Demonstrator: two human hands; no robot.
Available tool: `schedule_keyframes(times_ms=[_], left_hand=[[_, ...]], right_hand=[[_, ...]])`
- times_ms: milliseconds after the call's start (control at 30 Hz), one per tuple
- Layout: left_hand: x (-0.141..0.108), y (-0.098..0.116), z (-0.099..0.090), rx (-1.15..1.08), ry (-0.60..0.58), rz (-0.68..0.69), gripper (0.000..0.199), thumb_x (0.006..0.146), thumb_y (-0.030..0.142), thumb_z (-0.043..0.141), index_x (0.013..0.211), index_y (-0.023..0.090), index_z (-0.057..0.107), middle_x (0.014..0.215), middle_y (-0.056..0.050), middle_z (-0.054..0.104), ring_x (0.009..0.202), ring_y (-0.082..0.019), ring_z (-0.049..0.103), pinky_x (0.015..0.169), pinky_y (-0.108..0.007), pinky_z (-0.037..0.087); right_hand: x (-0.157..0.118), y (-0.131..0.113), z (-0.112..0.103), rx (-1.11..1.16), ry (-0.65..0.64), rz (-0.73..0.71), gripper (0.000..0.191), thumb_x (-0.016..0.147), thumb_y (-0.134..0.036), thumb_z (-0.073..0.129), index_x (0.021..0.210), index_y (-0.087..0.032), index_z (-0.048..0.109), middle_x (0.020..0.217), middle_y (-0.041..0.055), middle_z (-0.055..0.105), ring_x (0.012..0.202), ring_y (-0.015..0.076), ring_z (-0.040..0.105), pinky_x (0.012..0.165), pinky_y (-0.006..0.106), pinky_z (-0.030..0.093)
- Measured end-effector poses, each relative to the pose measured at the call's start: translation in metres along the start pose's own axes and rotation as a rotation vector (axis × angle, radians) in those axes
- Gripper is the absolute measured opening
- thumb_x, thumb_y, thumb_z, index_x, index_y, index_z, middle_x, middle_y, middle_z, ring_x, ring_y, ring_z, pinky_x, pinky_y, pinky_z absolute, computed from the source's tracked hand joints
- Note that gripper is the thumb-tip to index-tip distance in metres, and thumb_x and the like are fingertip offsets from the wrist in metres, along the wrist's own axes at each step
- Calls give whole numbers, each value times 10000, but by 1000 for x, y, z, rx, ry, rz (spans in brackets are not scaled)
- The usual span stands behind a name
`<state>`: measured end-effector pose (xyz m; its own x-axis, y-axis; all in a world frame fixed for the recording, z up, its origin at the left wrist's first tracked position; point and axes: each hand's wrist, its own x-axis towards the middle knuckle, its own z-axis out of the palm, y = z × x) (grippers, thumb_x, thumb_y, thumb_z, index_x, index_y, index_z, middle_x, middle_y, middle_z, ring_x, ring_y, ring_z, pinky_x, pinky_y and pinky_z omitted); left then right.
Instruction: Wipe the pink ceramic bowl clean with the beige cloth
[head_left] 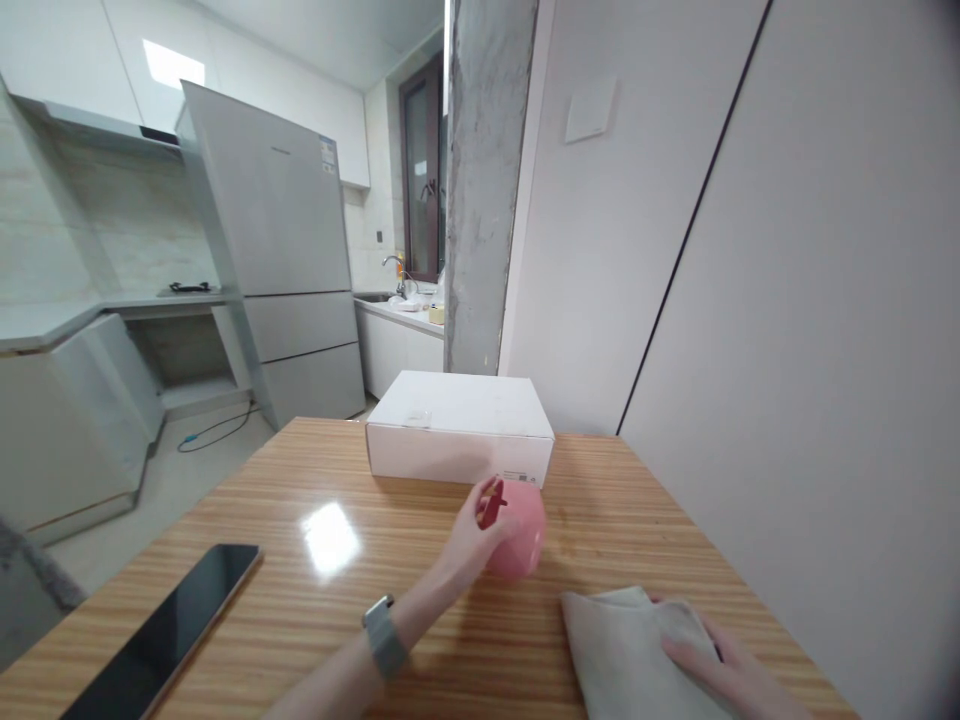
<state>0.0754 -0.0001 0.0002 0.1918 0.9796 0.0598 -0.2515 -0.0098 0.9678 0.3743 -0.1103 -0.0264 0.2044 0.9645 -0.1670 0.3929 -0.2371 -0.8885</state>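
Note:
My left hand, with a watch on its wrist, is closed on a pink cup-like container in front of the white box. The container looks tilted, and a dark red part shows at my fingers. At the lower right, my right hand grips a light grey cloth between thumb and fingers. Part of the cloth lies on the wooden table.
A white box stands at the table's far edge. A black phone lies at the near left. Beyond are a grey fridge, a sink counter and a bare pillar. A white wall runs along the right.

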Motion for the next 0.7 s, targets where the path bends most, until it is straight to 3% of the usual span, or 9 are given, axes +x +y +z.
schedule_keyframes(times_ms=[133, 200, 333, 433, 700], left_hand=[[9, 4, 49, 437, -113, 228, 848, 509, 377, 806, 1277, 227, 479, 1194, -89, 571, 1041, -252, 559, 922, -346, 435], [13, 5, 73, 654, -172, 284, 862, 486, 436, 800, 1270, 258, 487, 1193, -85, 558, 1002, -268, 569, 899, -371, 452], [24, -4, 111, 888, -206, 330, 665, 582, 540, 691, 1167, 257, 549, 1110, -107, 562, 917, -289, 589, 801, -393, 483], [31, -11, 127, 976, -199, 350, 589, 633, 573, 626, 1108, 230, 568, 1104, -140, 547, 920, -322, 585, 766, -421, 483], [42, -10, 145, 1074, -305, 224, 627, 519, 543, 730, 1023, 195, 598, 1110, -166, 536, 953, -376, 569, 778, -471, 467]], right_hand=[[6, 9, -10, -251, 117, -164, 595, 646, -497, 648, 1165, -210, 599, 1234, 113, 636, 1168, 326, 563, 983, 400, 441], [7, 7, -13, -315, 145, -190, 625, 636, -462, 644, 1191, -185, 569, 1239, 122, 631, 1173, 323, 559, 973, 389, 445], [6, 0, -21, -300, 174, -226, 590, 576, -376, 675, 1137, -205, 601, 1163, 100, 675, 1121, 320, 593, 935, 370, 463], [5, -7, -28, -222, 185, -223, 555, 534, -307, 713, 1078, -224, 633, 1087, 80, 707, 1057, 326, 622, 889, 374, 483], [9, -20, -30, -272, 129, -191, 614, 523, -208, 711, 1128, -172, 610, 985, 94, 726, 911, 319, 655, 855, 403, 473]])
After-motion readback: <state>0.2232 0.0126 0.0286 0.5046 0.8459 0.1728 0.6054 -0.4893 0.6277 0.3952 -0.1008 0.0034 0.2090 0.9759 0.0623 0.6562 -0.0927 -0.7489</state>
